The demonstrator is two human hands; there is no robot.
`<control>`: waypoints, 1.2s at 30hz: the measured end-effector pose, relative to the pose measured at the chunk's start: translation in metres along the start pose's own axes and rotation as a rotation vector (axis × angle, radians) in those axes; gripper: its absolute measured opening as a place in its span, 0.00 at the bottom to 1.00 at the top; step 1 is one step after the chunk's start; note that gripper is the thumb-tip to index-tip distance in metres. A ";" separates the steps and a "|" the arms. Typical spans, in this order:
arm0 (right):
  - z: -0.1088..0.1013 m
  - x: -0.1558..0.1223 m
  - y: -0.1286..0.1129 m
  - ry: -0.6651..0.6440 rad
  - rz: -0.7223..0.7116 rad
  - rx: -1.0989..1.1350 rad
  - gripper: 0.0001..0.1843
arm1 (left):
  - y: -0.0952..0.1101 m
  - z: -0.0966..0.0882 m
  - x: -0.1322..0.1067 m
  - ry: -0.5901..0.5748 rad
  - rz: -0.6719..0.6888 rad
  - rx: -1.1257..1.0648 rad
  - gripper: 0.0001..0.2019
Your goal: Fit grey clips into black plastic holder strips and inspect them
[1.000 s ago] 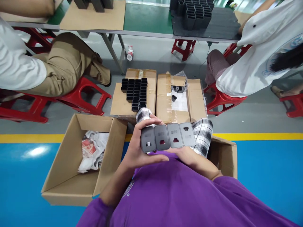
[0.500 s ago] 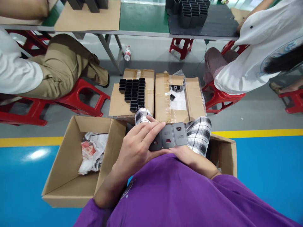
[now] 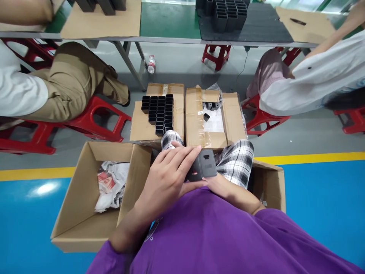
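My left hand (image 3: 167, 177) lies over a row of grey plastic housings (image 3: 203, 165) held above my lap, its fingers stretched across them and covering most of the row. Only the rightmost housing and part of another show. My right hand (image 3: 218, 184) supports the row from below; its fingers are mostly hidden under the parts. A grid of black housings (image 3: 159, 112) stands on a sealed carton (image 3: 139, 125) ahead of my knees. A few more black parts (image 3: 210, 106) lie on the carton (image 3: 235, 121) beside it.
An open cardboard box (image 3: 82, 213) with crumpled paper sits at my left, another box (image 3: 270, 182) at my right. Two seated people on red stools (image 3: 97, 118) flank the cartons. A workbench (image 3: 171, 23) beyond carries more black parts (image 3: 228, 13).
My left hand has slid right across the row of grey housings, covering them; several were visible a second ago, now barely two. The person at right has leaned toward the bench.
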State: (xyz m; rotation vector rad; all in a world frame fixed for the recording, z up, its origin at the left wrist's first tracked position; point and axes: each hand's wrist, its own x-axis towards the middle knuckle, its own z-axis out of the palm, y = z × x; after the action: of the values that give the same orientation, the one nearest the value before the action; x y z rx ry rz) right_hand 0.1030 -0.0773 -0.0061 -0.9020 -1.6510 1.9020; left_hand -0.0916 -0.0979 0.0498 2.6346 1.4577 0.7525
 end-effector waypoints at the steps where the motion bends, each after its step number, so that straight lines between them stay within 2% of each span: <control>1: -0.002 -0.001 0.000 -0.013 0.005 0.005 0.27 | 0.001 0.001 0.001 0.008 0.003 -0.001 0.33; 6: -0.007 -0.005 0.010 -0.015 0.030 0.033 0.35 | 0.002 0.004 0.004 0.045 0.023 -0.012 0.32; 13: -0.003 -0.002 0.028 0.006 0.060 0.045 0.28 | 0.000 0.004 0.003 0.014 0.015 -0.014 0.31; 20: -0.003 0.000 0.023 0.018 0.065 0.046 0.24 | -0.002 0.006 0.003 -0.008 -0.011 -0.059 0.30; 27: -0.002 0.005 0.026 0.025 0.056 0.051 0.24 | -0.004 0.006 0.001 -0.035 -0.028 -0.086 0.31; 36: 0.000 0.006 0.021 0.040 0.017 0.055 0.28 | -0.006 0.007 0.001 -0.019 0.038 -0.073 0.32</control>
State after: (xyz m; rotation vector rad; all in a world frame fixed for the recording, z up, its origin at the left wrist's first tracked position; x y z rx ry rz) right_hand 0.1001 -0.0764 -0.0276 -0.9286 -1.5648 1.9180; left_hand -0.0927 -0.0924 0.0424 2.6148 1.3519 0.7662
